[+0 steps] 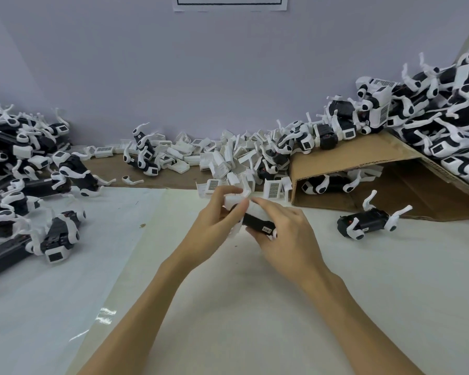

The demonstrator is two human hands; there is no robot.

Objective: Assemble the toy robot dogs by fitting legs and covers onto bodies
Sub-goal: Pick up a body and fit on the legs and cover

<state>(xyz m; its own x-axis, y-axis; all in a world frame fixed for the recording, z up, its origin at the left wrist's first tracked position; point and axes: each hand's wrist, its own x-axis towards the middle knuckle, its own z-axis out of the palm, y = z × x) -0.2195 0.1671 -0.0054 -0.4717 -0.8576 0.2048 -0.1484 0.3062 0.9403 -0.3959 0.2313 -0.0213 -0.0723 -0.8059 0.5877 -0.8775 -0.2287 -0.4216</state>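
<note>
Above the middle of the table I hold a toy dog body (257,222), black with white legs. A white cover (237,199) sits on its far end. My left hand (218,217) grips the body's left end with fingers curled round the cover. My right hand (284,231) grips the right end, thumb on top near the cover, fingers under the black body. Much of the toy is hidden by both hands.
Loose white covers (222,155) lie heaped along the back wall. Piles of toy dogs sit at the left (25,169) and on a cardboard sheet (363,155) at the right. One dog body with legs (368,221) lies on the table at right.
</note>
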